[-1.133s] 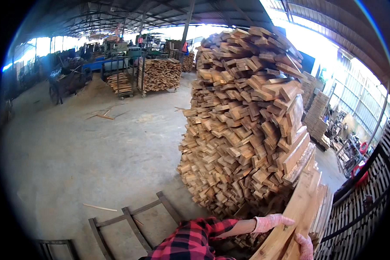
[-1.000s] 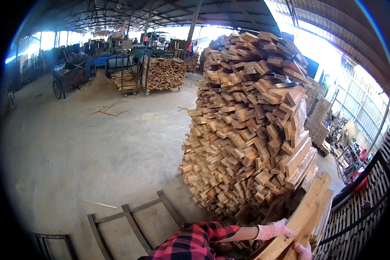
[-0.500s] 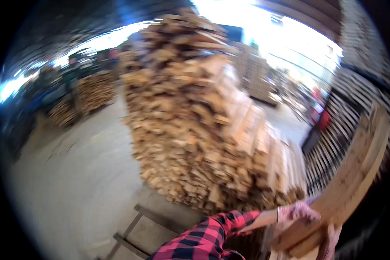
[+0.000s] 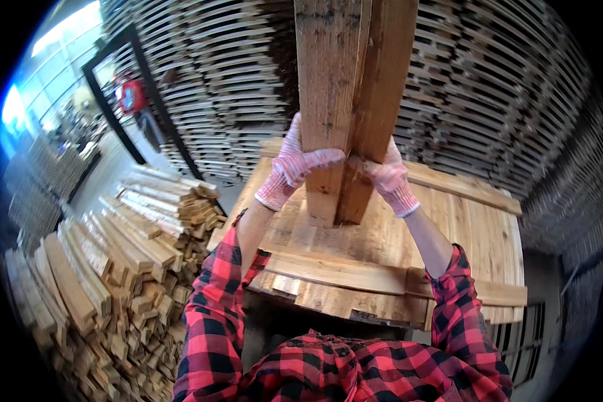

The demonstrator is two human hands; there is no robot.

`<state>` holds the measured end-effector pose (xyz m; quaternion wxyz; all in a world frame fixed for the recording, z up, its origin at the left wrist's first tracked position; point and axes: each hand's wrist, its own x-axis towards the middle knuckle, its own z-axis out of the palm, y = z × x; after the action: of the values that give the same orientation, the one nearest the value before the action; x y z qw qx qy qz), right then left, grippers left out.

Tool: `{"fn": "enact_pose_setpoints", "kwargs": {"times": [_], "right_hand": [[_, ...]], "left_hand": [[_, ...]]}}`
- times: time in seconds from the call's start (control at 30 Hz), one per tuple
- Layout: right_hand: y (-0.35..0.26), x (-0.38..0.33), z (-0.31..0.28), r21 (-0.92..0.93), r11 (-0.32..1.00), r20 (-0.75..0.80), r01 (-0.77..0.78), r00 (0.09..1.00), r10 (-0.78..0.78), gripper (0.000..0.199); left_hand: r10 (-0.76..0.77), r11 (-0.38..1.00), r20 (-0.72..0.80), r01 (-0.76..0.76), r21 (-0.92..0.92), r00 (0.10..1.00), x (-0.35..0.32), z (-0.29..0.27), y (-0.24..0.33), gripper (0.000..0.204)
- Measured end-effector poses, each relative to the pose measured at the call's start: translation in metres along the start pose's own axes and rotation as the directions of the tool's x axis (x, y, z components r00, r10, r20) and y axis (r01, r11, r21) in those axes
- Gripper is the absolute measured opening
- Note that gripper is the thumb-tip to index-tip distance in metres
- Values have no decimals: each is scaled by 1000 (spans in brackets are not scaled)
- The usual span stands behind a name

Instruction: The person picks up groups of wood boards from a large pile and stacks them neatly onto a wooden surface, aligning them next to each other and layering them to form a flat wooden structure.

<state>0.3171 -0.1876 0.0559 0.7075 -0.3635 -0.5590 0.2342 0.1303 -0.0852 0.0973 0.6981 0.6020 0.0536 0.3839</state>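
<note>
Two long wooden boards (image 4: 328, 87) lie side by side between my hands, pointing away from me with their near ends above a layer of planks. My left hand (image 4: 297, 163), in a pink and white knitted glove, grips the left board's edge, thumb across the top. On the other side my right hand (image 4: 387, 175), gloved alike, closes round the right board's edge. Both sets of fingers are partly hidden under the wood. Below is a stack of pale planks (image 4: 368, 234), with a crosswise strip (image 4: 335, 271) along its near side and another (image 4: 459, 189) along its far side.
A big heap of cut boards (image 4: 124, 301) stands at the left. Tall stacks of slatted wood (image 4: 489, 100) rise behind the planks and along the right. A dark metal frame (image 4: 164, 120) stands at the back left, with a person in red (image 4: 130, 97) beyond it.
My view has swung right, from the heap of boards to the plank stack. The boards, held at the lower right before, are now in front of me in both hands.
</note>
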Motion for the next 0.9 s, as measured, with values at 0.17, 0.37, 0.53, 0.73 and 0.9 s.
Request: {"fn": "enact_pose_setpoints", "kwargs": {"times": [0.17,0.37,0.53,0.73,0.9], "right_hand": [[-26,5,-39,-45,987,-148,-154,978,146,82],[-60,-28,-70,27,832,-300,-554,789,536,81],[-26,-103,-124,-456,313,-429,-833,514,743,102],[-16,-122,-99,-739,-47,-594,-672,616,517,116],[-16,-114,-72,-782,-94,-559,-617,625,546,108]], "left_hand": [[-73,997,73,72,10,995,43,36,-7,63],[-507,853,117,516,-77,854,55,22,-34,44],[-646,744,85,600,296,759,13,-28,-89,64],[-410,194,-271,373,907,871,9,-23,-120,115],[-472,129,-338,443,887,814,8,-35,-120,130]]}}
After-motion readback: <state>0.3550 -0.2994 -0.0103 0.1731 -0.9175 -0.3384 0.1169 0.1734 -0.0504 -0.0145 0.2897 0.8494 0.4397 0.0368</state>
